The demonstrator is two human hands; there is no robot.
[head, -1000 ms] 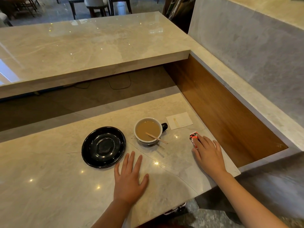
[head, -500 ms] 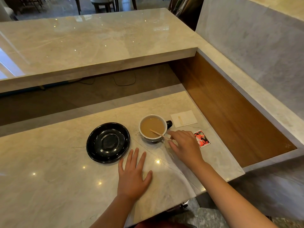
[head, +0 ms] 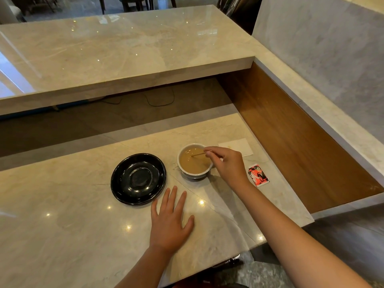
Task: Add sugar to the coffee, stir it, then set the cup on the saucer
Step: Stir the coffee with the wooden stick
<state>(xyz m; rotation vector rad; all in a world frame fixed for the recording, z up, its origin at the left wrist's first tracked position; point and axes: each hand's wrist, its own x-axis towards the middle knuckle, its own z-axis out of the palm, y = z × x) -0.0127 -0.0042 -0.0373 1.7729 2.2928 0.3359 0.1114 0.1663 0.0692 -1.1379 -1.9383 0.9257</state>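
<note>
A white cup (head: 188,171) full of light brown coffee stands on the marble counter, right of an empty black saucer (head: 138,179). My right hand (head: 228,166) hovers over the cup's right rim and pinches a thin wooden stir stick (head: 197,154), whose far end dips into the coffee. The cup's handle is hidden behind this hand. My left hand (head: 170,222) lies flat on the counter with fingers spread, just below the saucer and cup. A red and black sugar packet (head: 258,175) lies on the counter to the right of my right hand.
A white paper napkin (head: 239,146) lies behind the cup. A wooden side panel (head: 291,134) walls the right side, and a raised marble bar top (head: 124,48) overhangs the back. The counter's front edge (head: 207,271) runs near my forearms.
My right hand left the sugar packet on the counter, moved left to the cup, and took hold of the stir stick. The left hand stayed flat.
</note>
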